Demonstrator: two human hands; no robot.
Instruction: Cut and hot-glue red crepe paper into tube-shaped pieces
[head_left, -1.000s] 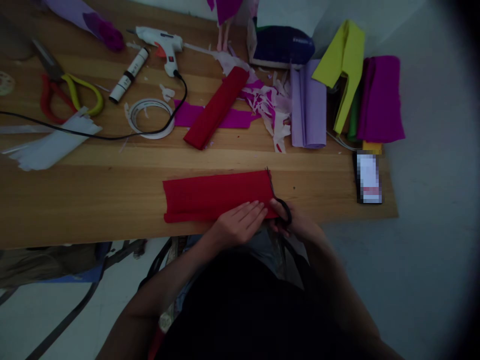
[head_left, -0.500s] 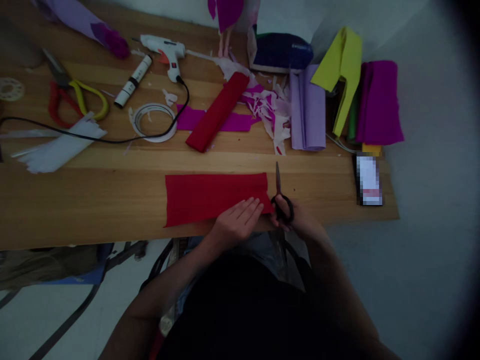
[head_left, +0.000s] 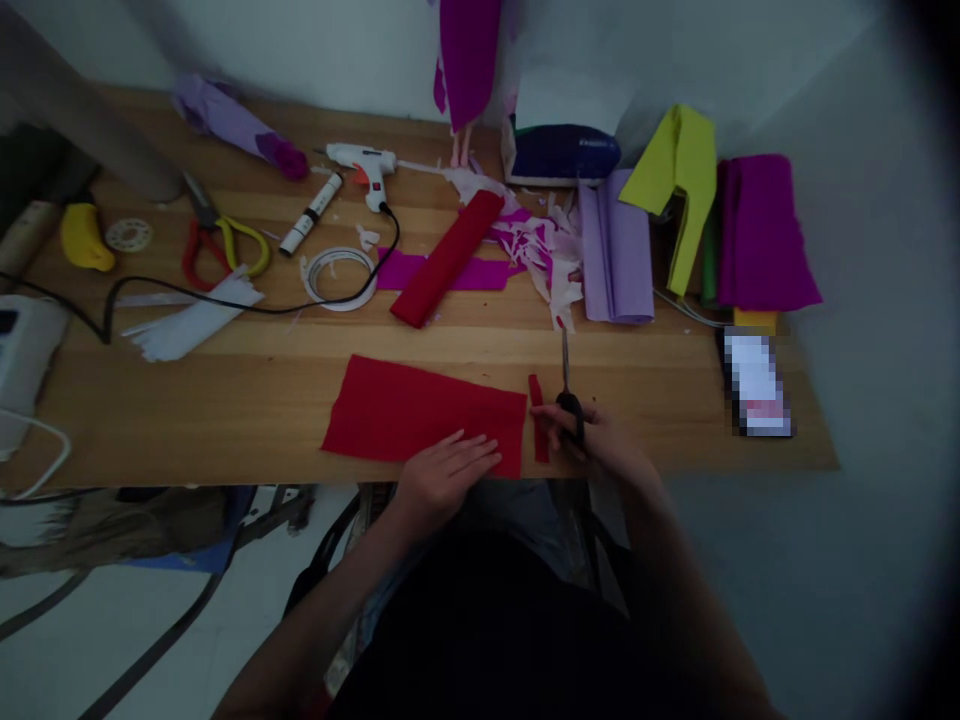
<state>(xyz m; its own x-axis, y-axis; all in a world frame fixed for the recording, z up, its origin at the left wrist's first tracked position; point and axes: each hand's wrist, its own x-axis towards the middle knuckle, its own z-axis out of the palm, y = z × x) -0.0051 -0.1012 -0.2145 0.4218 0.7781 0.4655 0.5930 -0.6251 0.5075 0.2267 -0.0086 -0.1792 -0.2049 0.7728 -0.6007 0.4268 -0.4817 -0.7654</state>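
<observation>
Nearest the person, at the front edge of the desk (head_left: pixel 225 400), the left hand (head_left: pixel 442 475) lies flat with fingers spread on the near right corner of a red crepe sheet (head_left: pixel 420 412), pinning it down. Just to its right, the right hand (head_left: pixel 600 445) is curled through the loops of black scissors (head_left: pixel 568 385), blades pointing away and looking closed or nearly so. Between sheet and scissors lies a narrow red strip (head_left: pixel 537 425), apart from the sheet's right edge. To do such cutting well, it seems wise to keep the flat hand close to the cut line so the soft paper does not drag, and to run the blades parallel to the edge for an even strip. The sheet is a matte, faintly crinkled rectangle, lying flat, its long side along the desk front. Farther back lie a rolled red crepe (head_left: pixel 448 258), a tape ring (head_left: pixel 339 277), a white glue gun (head_left: pixel 365 165) and folded lilac paper (head_left: pixel 616 245).
</observation>
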